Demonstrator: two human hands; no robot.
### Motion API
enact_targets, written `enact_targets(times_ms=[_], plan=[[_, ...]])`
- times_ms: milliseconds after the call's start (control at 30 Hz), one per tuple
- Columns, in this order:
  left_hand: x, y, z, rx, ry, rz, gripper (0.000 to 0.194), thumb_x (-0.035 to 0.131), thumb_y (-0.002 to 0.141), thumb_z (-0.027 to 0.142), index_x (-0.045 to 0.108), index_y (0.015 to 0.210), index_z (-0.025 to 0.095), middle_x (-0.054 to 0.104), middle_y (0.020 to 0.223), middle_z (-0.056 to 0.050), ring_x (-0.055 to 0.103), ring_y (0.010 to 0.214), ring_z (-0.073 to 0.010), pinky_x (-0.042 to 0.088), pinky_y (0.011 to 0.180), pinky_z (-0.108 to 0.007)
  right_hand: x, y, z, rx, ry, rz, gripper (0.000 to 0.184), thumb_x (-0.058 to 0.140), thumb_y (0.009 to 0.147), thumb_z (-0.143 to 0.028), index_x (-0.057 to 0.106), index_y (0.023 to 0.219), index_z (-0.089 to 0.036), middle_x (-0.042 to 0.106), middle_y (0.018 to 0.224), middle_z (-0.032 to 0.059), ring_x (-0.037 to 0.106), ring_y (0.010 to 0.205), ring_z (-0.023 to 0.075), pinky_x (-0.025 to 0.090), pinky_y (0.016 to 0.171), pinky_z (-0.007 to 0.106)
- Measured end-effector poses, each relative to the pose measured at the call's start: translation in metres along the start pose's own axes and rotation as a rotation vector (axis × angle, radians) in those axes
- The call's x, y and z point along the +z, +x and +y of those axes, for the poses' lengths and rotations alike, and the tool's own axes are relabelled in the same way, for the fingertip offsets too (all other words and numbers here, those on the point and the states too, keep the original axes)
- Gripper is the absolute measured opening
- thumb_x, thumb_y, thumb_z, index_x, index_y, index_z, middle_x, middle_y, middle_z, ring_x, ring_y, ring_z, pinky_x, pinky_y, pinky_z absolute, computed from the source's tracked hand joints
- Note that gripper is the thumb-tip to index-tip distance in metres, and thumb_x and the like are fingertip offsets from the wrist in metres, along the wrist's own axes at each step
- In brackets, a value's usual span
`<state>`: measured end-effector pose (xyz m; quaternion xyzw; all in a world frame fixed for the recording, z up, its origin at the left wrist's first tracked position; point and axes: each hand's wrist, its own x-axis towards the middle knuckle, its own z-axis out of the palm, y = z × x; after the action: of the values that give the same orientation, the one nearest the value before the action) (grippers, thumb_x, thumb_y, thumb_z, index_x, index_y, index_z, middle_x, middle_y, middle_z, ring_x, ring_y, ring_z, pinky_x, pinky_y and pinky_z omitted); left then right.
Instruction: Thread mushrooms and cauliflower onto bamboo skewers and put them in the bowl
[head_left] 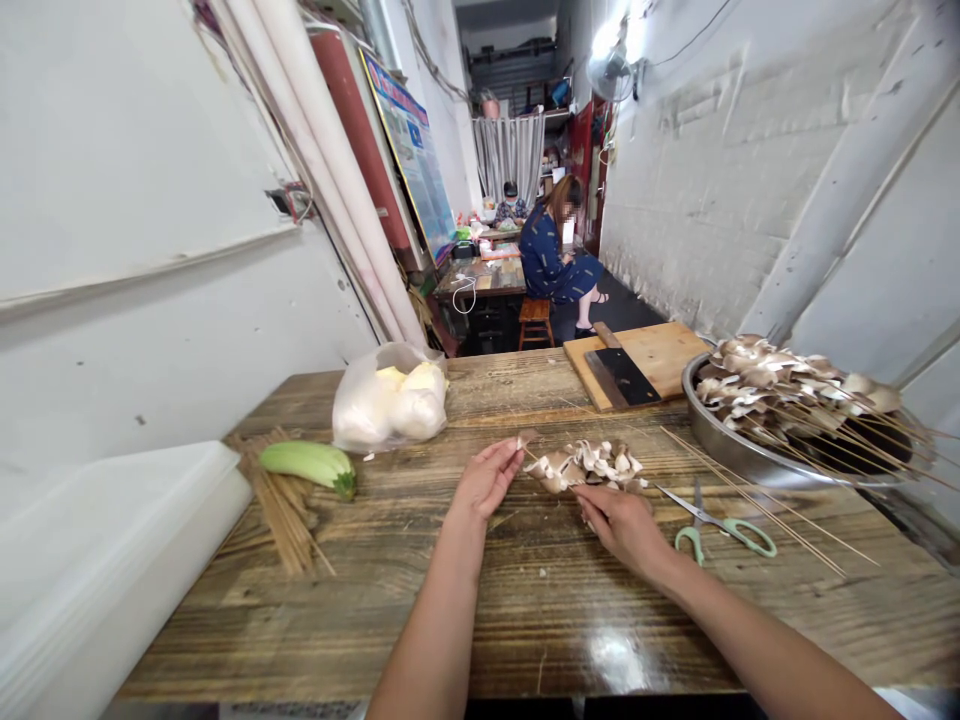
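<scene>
Over the middle of the wooden table (360, 620), my left hand (486, 478) pinches a small oyster mushroom piece (529, 437) between thumb and fingers. My right hand (619, 520) is closed around a thin bamboo skewer, mostly hidden by the fingers. Pale mushroom pieces (553, 470) sit along that skewer, its tip close to my left fingertips. Loose torn mushroom pieces (609, 460) lie just beyond my right hand. Scissors with green handles (739, 535) rest open to the right, beside several bare skewers (757, 495).
At right, a metal basin (705, 425) holds skewered mushrooms (780, 375). Behind are a cutting board (675, 350) and cleaver (622, 375). A plastic bag (360, 400), a green gourd (307, 462) and a skewer bundle (281, 515) lie left. A person (551, 250) sits beyond the table.
</scene>
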<state>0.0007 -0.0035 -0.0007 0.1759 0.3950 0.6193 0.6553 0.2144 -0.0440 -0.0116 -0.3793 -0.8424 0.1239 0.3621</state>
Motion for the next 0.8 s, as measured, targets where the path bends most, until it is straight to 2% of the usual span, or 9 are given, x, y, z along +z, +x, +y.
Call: enact_targets(times_ms=[167, 367, 567, 800], plan=[[0.0000, 0.0006, -0.0009, -0.014, 0.026, -0.010, 0.010, 0.073, 0.063, 0.011, 0.066, 0.069, 0.009, 0.069, 0.075, -0.007, 0.063, 0.071, -0.0109, 0.051, 0.074, -0.021, 0.0005, 0.0007, 0.0007, -0.004, -0.016, 0.007, 0.027, 0.041, 0.088, -0.017, 0.066, 0.097, -0.015, 0.071, 0.083, 0.0087, 0.067, 0.070, 0.0174, 0.052, 0.065, 0.025], [-0.0037, -0.0012, 0.0018, -0.052, 0.121, -0.034, 0.016, 0.075, 0.060, 0.016, 0.066, 0.073, 0.011, 0.066, 0.066, -0.004, 0.059, 0.060, -0.0085, 0.047, 0.057, -0.017, 0.0023, -0.0015, 0.0013, 0.003, -0.006, -0.021, 0.027, 0.040, 0.089, -0.018, 0.065, 0.099, -0.017, 0.071, 0.086, 0.0080, 0.067, 0.073, 0.0168, 0.051, 0.066, 0.024], [-0.0011, -0.0027, 0.0025, -0.017, 0.083, -0.047, 0.017, 0.075, 0.061, 0.016, 0.066, 0.075, 0.011, 0.069, 0.072, -0.006, 0.063, 0.071, -0.0113, 0.050, 0.070, -0.022, 0.0010, -0.0009, 0.0021, 0.003, -0.020, 0.002, 0.027, 0.040, 0.089, -0.018, 0.067, 0.097, -0.016, 0.072, 0.082, 0.0084, 0.067, 0.068, 0.0169, 0.051, 0.063, 0.024], [-0.0032, -0.0003, -0.0007, 0.036, 0.126, -0.026, 0.022, 0.077, 0.060, 0.016, 0.065, 0.077, 0.011, 0.069, 0.073, -0.006, 0.064, 0.070, -0.0115, 0.050, 0.072, -0.023, 0.0010, -0.0005, 0.0033, 0.002, -0.007, -0.012, 0.028, 0.040, 0.089, -0.018, 0.066, 0.100, -0.016, 0.072, 0.086, 0.0088, 0.067, 0.072, 0.0176, 0.052, 0.065, 0.026]])
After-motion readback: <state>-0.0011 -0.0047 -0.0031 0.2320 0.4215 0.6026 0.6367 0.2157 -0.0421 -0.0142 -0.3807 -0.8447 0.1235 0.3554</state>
